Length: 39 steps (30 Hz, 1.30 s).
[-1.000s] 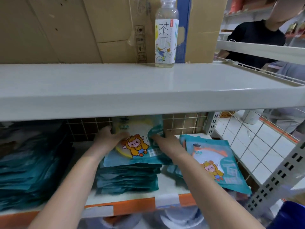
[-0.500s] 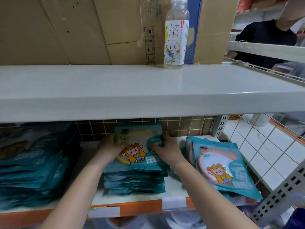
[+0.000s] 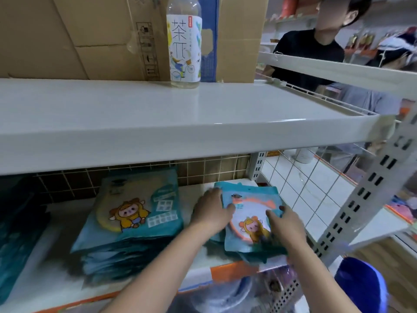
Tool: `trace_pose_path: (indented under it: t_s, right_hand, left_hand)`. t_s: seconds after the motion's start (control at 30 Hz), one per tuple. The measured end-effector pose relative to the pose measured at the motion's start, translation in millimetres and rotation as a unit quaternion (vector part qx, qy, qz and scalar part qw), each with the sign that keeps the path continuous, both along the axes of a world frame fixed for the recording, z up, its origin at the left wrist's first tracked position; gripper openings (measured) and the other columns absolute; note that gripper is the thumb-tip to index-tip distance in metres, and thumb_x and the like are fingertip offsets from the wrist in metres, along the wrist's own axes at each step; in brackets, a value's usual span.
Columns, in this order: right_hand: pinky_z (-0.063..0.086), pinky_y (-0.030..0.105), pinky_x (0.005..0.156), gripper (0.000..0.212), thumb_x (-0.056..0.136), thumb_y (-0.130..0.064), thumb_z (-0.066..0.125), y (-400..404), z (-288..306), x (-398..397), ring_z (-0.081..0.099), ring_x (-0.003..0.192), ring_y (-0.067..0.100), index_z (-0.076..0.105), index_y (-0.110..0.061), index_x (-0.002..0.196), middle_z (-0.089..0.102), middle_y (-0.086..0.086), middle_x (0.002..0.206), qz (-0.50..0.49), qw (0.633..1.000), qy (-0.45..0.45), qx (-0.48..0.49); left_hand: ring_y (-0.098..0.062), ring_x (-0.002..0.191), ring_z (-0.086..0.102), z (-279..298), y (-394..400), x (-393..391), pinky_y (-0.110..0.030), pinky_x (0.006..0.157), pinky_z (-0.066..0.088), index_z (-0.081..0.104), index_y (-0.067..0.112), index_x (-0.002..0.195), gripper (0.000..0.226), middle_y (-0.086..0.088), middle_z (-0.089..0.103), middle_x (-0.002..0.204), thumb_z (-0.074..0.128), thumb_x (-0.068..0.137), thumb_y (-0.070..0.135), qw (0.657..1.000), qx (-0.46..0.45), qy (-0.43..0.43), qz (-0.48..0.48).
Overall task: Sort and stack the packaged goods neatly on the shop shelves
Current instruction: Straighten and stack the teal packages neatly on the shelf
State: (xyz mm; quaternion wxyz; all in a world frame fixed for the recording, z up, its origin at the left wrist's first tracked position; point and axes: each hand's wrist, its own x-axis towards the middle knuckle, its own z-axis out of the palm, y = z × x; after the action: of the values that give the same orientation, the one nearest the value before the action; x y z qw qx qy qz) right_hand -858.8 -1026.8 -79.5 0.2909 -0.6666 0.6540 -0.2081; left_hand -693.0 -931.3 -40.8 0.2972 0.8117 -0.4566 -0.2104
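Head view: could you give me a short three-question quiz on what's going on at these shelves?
1. True or false: both hands are on the right pile.
2. What stands on the upper shelf in front of the cardboard? A) a bottle B) a blue bucket C) a pouch
3. Which pile looks taller, the middle one or the right one?

Key:
1. True: the left hand grips its left edge, the right hand its right edge.
2. A, the bottle.
3. The middle pile.
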Motion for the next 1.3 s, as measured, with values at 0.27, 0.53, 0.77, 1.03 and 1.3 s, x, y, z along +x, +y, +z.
trace_pose_path:
  t_s: [0.27,0.53,0.77,1.03,1.3]
  right_hand:
    - [0.056,0.038,0.074,0.045,0.082,-0.047,0.06,-24,-30,-17,0.063,0.079,0.024,0.064,-0.006,0.098,0.064,0.009,0.089,0.005,0.995,0.016,0.098]
    - [0.035,0.04,0.099,0.078,0.081,-0.074,0.039,-17,-11,1,0.035,0.124,0.027,0.056,-0.014,0.129,0.043,0.006,0.134,0.056,0.968,0.241,0.033]
    - [0.048,0.039,0.091,0.056,0.082,-0.06,0.047,-15,-23,-2,0.047,0.111,0.027,0.057,-0.014,0.111,0.057,0.009,0.113,0.053,0.99,0.116,0.057]
    - [0.051,0.037,0.075,0.036,0.08,-0.011,0.064,-6,10,2,0.06,0.086,0.023,0.046,-0.012,0.111,0.06,0.01,0.1,0.011,0.934,-0.352,0.057]
    - [0.054,0.039,0.081,0.035,0.083,-0.003,0.056,10,4,-5,0.062,0.099,0.026,0.051,-0.025,0.11,0.063,0.008,0.103,0.056,0.909,-0.411,0.032]
  left_hand:
    - [-0.023,0.12,0.054,-58,-24,-5,-0.03,0.092,0.048,0.031,0.013,0.146,0.073,-0.007,0.05,0.14,0.058,0.089,0.05,0.968,0.099,0.2,0.116]
    - [-0.022,0.095,0.06,-65,-26,-14,-0.029,0.078,0.051,0.041,0.006,0.131,0.06,-0.008,0.06,0.11,0.069,0.085,0.033,0.933,0.065,0.322,0.146]
    - [-0.029,0.089,0.069,-59,-32,-11,-0.036,0.074,0.058,0.051,0.006,0.121,0.057,-0.014,0.068,0.107,0.078,0.072,0.016,0.906,0.009,0.4,0.134]
    - [-0.024,0.095,0.067,-25,-25,-4,-0.032,0.074,0.056,0.058,0.018,0.111,0.045,-0.005,0.07,0.102,0.075,0.074,0.0,0.911,-0.16,0.38,0.029]
    - [-0.018,0.1,0.065,-40,-16,-9,-0.027,0.066,0.058,0.05,0.019,0.123,0.053,0.0,0.066,0.111,0.069,0.078,-0.002,0.905,-0.188,0.379,0.046]
